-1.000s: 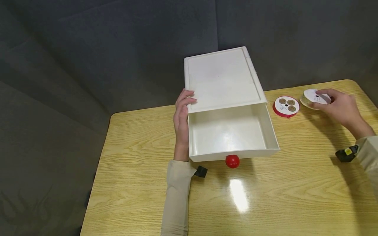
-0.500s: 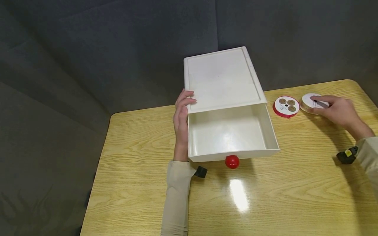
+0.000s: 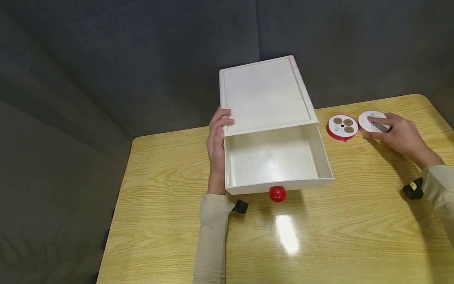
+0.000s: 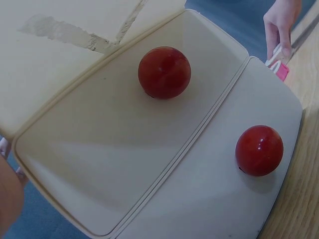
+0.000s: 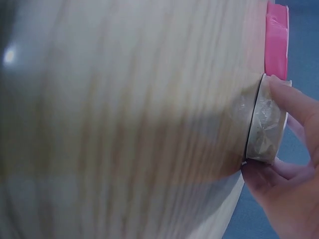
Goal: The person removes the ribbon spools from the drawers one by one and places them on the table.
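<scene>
A white two-drawer box (image 3: 266, 94) stands mid-table, its upper drawer (image 3: 273, 157) pulled out with a bare floor. Two round red knobs, the upper (image 4: 164, 72) and the lower (image 4: 259, 150), show in the left wrist view. My left hand (image 3: 218, 138) holds the box's left side, fingers bent over the top edge; its thumb is hidden. Far right, my right hand (image 3: 402, 134) grips a white-faced ribbon spool (image 3: 366, 120) lying flat on the table. Pale, clear-wrapped ribbon (image 5: 265, 127) shows on its side. Just left lies a red ribbon spool (image 3: 342, 127).
The wooden table (image 3: 159, 205) ends close behind the spools, at its back edge. Dark cloth (image 3: 170, 59) hangs behind the table and on the left. The open drawer juts toward the front, its knob (image 3: 277, 193) overhanging the table.
My right hand has slid the pale ribbon spool left, up beside the red one. My left hand and the box stay in place.
</scene>
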